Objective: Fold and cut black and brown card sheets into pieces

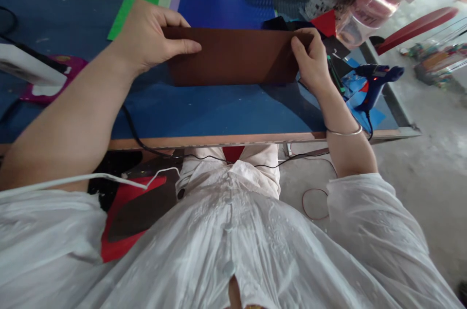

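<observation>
A brown sheet (233, 56), perhaps card or foam, is held up lengthwise between both hands above the blue tabletop (219, 114). My left hand (153, 36) pinches its upper left corner, thumb on the near face and fingers behind. At the upper right corner, my right hand (312, 56) grips it the same way. The sheet's lower edge hangs close to the tabletop; whether it touches I cannot tell. Behind it lies a blue sheet (222, 5), partly covered, with a green sheet (126, 9) at its left.
A blue glue gun (379, 80) with a glowing red light stands near the right edge among paper scraps. Pink plastic bottles (375, 7) are behind it. A black cable (133, 129) crosses the front edge. At left is a purple packet (73, 68).
</observation>
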`<state>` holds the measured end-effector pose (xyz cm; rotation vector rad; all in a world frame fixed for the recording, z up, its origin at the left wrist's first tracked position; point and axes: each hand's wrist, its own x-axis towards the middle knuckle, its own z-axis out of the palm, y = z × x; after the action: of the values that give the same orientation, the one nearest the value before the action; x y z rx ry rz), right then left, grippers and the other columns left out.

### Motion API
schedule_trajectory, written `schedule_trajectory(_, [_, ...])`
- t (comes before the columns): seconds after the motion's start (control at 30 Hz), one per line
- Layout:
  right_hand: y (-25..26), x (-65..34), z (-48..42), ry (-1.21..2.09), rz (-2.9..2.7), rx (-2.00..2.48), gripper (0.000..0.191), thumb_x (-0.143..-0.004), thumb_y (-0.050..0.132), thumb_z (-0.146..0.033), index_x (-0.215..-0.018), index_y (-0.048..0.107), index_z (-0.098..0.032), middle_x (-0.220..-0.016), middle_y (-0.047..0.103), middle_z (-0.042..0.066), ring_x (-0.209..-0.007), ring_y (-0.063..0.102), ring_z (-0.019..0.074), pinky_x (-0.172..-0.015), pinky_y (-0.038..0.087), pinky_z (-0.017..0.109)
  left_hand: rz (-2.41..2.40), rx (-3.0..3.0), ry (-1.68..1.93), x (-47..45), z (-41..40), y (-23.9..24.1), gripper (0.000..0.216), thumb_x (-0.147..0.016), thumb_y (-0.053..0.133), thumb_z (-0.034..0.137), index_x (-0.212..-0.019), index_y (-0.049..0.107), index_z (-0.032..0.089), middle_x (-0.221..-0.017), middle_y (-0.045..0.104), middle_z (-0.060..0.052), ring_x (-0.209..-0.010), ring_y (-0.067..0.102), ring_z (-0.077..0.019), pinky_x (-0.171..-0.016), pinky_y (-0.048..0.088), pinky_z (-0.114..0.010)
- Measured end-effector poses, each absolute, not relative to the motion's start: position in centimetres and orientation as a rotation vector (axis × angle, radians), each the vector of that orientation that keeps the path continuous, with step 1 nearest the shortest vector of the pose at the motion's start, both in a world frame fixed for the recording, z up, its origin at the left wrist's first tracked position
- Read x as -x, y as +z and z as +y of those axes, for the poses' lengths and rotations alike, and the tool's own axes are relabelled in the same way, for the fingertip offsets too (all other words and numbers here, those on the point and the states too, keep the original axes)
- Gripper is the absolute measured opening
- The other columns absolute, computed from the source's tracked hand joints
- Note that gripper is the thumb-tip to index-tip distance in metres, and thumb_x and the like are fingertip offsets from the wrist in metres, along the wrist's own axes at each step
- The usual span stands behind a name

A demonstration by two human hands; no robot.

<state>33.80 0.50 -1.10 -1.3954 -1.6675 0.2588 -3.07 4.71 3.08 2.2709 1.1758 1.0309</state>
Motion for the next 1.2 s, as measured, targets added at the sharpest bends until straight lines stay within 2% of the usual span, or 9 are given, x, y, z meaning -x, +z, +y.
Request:
schedule_trajectory(0.13, [-1.33,-34.03,0.77,0.289,-1.661,1.393,0.048,-0.090,0.051,-0.085,-0.110,0.054,-0.041,-0.115,0.072,0.000,-0.112,0.060,0.0285,-0.104,0.046,0.053,1.183,-2.233,1.050,2.93,4.80,2.96,0.040,-0.070,0.086,0.047,-0.089,0.079,0.012,-0.082,0.071,0.001,-0.078,0.058,-0.0127,-0.080,0.051,-0.030])
schedule_trajectory(0.33, [-1.45,-33.77,0.93,0.283,-1.640,1.383,0.068,-0.082,0.049,-0.095,-0.109,0.055,-0.033,-0.111,0.072,0.005,-0.104,0.063,0.0276,-0.096,0.050,0.048,1.176,-2.236,1.039,2.87,5.13,2.85,0.038,-0.067,0.085,0.048,-0.082,0.077,0.013,-0.075,0.068,0.003,-0.075,0.058,-0.0124,-0.079,0.053,-0.034])
schedule_trajectory(0.5, [-1.52,-33.91,0.81,0.293,-1.645,1.374,0.056,-0.086,0.054,-0.088,-0.110,0.056,-0.037,-0.111,0.072,0.003,-0.106,0.062,0.0289,-0.098,0.049,0.050,1.131,-2.206,1.081,2.98,5.36,2.56,0.033,-0.066,0.085,0.046,-0.079,0.078,0.016,-0.076,0.071,0.000,-0.072,0.059,-0.0137,-0.072,0.052,-0.033])
schedule_trajectory(0.57, [-1.51,-34.00,0.78,0.293,-1.654,1.358,0.054,-0.088,0.055,-0.086,-0.110,0.056,-0.036,-0.113,0.072,0.004,-0.107,0.063,0.0289,-0.098,0.049,0.050,1.124,-2.213,1.081,2.95,5.38,2.59,0.037,-0.066,0.085,0.050,-0.079,0.078,0.016,-0.075,0.071,0.000,-0.072,0.060,-0.0142,-0.072,0.052,-0.033])
schedule_trajectory(0.73, [-1.35,-33.90,0.62,0.282,-1.661,1.335,0.057,-0.089,0.053,-0.085,-0.113,0.056,-0.034,-0.113,0.072,0.005,-0.107,0.065,0.0279,-0.099,0.050,0.049,1.161,-2.245,1.049,2.87,5.25,2.90,0.063,-0.060,0.082,0.070,-0.081,0.077,0.011,-0.074,0.067,0.003,-0.077,0.062,-0.0148,-0.081,0.055,-0.039])
schedule_trajectory(0.83, [-1.24,-33.72,0.54,0.285,-1.668,1.330,0.055,-0.090,0.054,-0.084,-0.112,0.056,-0.034,-0.114,0.073,0.005,-0.108,0.065,0.0275,-0.100,0.050,0.048,1.203,-2.234,1.038,2.84,5.10,3.00,0.069,-0.060,0.080,0.076,-0.082,0.077,0.010,-0.075,0.067,0.001,-0.078,0.061,-0.0148,-0.083,0.055,-0.039])
schedule_trajectory(1.2, [-1.42,-33.86,0.88,0.286,-1.691,1.346,0.055,-0.090,0.053,-0.084,-0.113,0.055,-0.034,-0.114,0.074,0.003,-0.108,0.065,0.0262,-0.100,0.051,0.047,1.273,-2.237,0.965,2.98,5.13,2.93,0.047,-0.071,0.084,0.052,-0.090,0.077,0.009,-0.082,0.067,0.001,-0.085,0.061,-0.0168,-0.095,0.053,-0.045])
